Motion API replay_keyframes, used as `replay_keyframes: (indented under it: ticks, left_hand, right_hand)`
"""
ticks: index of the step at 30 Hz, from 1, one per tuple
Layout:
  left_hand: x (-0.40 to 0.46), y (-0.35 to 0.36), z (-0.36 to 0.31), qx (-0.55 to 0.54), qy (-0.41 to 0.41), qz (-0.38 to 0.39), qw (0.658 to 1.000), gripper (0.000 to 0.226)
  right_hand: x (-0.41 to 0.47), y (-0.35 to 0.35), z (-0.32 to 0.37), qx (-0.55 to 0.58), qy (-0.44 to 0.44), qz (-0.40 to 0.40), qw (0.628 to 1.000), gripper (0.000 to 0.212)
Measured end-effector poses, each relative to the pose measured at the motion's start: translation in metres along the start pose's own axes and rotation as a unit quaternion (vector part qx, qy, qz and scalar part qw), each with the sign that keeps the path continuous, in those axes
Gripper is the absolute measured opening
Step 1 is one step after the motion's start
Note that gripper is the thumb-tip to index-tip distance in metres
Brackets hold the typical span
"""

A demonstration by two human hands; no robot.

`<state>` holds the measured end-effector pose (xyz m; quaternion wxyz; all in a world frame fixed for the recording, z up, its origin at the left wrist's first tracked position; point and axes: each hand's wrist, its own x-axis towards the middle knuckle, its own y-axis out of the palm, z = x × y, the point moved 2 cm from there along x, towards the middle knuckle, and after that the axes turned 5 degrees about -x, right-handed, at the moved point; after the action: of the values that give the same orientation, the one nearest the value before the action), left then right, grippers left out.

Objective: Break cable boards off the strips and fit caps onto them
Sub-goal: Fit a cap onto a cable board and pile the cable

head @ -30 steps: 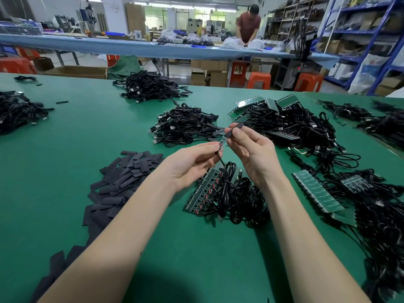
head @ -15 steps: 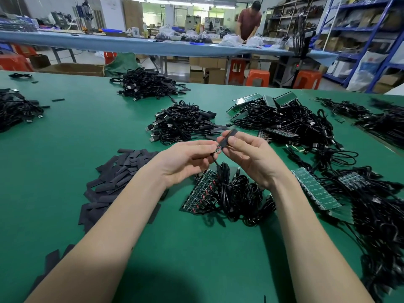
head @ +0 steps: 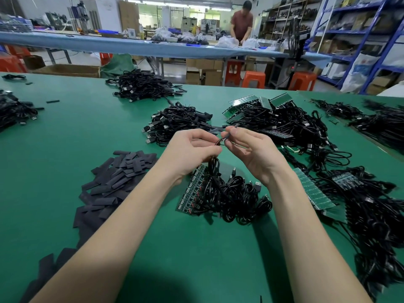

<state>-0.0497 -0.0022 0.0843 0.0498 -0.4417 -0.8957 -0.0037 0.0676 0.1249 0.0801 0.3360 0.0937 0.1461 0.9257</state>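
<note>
Above the green table, my left hand pinches the thin black cable where it meets a small board, and the cable trails down to the bundle below. My right hand pinches a black cap over that board's end; the board itself is mostly hidden by the cap and fingers. Under my hands lies a board strip with cables attached. A heap of flat black caps spreads out to the left.
Piles of black cables lie at the centre, far back and left edge. More green board strips tangled in cables sit at the right and back right. A person works at a far bench.
The cap in my right hand has slid down over the small board, which showed green a second ago. Both hands have drawn slightly closer together and lower in view.
</note>
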Motion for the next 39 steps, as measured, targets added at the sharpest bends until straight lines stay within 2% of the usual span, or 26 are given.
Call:
replay_keyframes:
  ticks: [3, 6, 10, 14, 20, 31, 39]
  left_hand:
    - [0.0, -0.004, -0.001, 0.046, 0.058, -0.01, 0.997, 0.017]
    - [-0.001, -0.003, -0.004, 0.034, 0.101, 0.002, 0.994, 0.021]
    - [-0.002, -0.002, -0.003, 0.045, 0.148, -0.004, 0.988, 0.013]
    - [-0.002, -0.002, -0.003, 0.051, 0.165, 0.0, 0.985, 0.011]
    - [-0.002, -0.001, 0.001, 0.043, 0.182, 0.023, 0.982, 0.01]
    - [-0.001, -0.005, 0.001, 0.023, 0.204, 0.047, 0.978, 0.011]
    - [-0.001, -0.004, 0.003, 0.026, 0.219, 0.024, 0.975, 0.011]
  right_hand:
    - [-0.001, -0.001, 0.007, 0.0, 0.003, 0.01, 1.0, 0.012]
    - [-0.001, -0.004, 0.009, 0.005, 0.001, 0.006, 1.0, 0.019]
    - [-0.002, -0.007, 0.009, 0.01, 0.002, 0.014, 1.0, 0.028]
    - [-0.002, -0.009, 0.011, -0.001, -0.005, 0.022, 1.0, 0.028]
    - [-0.004, -0.007, 0.002, 0.039, 0.017, 0.025, 0.999, 0.03]
    - [-0.005, 0.0, -0.004, 0.026, 0.03, 0.071, 0.997, 0.015]
    - [-0.009, 0.0, -0.005, 0.015, 0.037, 0.077, 0.996, 0.017]
